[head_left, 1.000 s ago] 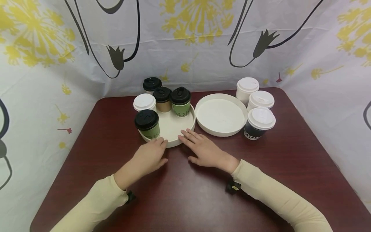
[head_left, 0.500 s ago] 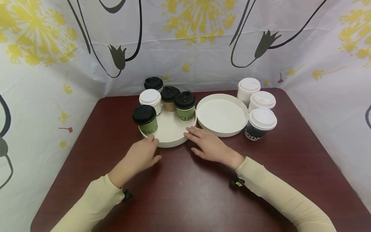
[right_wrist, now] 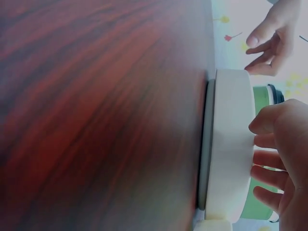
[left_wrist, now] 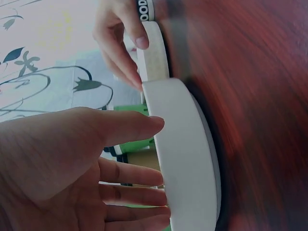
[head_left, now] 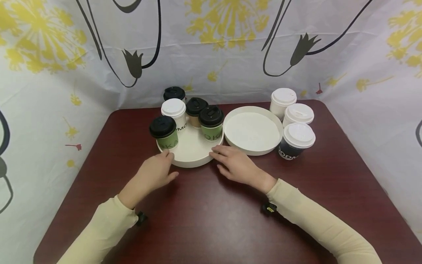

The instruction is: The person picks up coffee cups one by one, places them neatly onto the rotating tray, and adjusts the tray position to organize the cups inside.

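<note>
A round white tray with a low rim [head_left: 189, 164] carries lidded paper cups, and in the right wrist view a grey base [right_wrist: 207, 144] shows beneath it. My left hand [head_left: 148, 176] touches the front-left rim, fingers extended over the edge, beside a green cup with a black lid [head_left: 167, 140]. At the front-right rim my right hand [head_left: 235, 165] rests with relaxed fingers, near a second green cup [head_left: 211, 132]. A white cup with a white lid [head_left: 178, 119] and a brown cup with a black lid [head_left: 194, 120] stand farther back on the tray.
A second round tray [head_left: 252, 151] sits right beside the first. To its right stand white-lidded cups, the nearest being a dark one [head_left: 290, 149]. Another black-lidded cup [head_left: 174, 94] is partly hidden at the back left. A patterned cloth [head_left: 211, 55] surrounds the dark red table [head_left: 224, 223].
The cup-bearing tray has turned clockwise seen from above, taking its cups along. My left hand has slid left along the rim. My right hand has shifted slightly right.
</note>
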Demonstrator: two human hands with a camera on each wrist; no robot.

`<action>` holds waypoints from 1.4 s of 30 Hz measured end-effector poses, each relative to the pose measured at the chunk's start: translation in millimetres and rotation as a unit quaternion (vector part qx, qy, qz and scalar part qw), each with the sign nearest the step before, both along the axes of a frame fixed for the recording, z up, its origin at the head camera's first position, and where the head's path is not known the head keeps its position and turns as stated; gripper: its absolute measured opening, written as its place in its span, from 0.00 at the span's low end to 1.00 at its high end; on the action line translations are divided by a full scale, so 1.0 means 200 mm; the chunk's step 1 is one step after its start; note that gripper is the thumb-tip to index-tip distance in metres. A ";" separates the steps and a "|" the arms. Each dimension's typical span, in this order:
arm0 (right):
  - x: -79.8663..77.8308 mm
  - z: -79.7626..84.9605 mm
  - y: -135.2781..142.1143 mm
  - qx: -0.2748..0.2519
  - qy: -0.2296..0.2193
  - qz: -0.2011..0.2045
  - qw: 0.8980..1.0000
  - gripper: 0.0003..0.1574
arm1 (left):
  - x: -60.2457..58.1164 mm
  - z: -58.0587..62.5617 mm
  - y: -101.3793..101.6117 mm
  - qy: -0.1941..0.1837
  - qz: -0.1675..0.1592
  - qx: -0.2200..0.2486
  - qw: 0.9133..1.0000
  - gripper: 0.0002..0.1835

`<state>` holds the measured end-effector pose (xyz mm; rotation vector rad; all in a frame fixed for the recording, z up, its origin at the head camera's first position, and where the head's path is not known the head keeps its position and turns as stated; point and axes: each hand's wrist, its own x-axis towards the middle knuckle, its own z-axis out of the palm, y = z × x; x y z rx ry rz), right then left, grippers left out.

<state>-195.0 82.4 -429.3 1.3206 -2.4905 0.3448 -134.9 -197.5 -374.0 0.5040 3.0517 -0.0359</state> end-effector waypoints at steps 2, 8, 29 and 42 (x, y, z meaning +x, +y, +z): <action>0.00 0.00 -0.01 -0.005 0.006 0.005 1.000 0.27 | -0.01 0.00 -0.01 -0.003 0.004 0.003 1.000 0.27; 0.02 0.01 -0.05 -0.013 0.009 0.005 1.000 0.24 | -0.04 0.01 -0.04 -0.016 0.018 0.008 1.000 0.26; 0.10 -0.01 -0.17 0.005 0.024 0.008 1.000 0.27 | -0.06 0.15 0.00 -0.019 -0.005 0.025 0.999 0.23; 0.13 -0.01 -0.22 -0.003 0.026 0.010 1.000 0.29 | -0.33 0.43 -0.07 0.058 0.042 0.098 0.993 0.23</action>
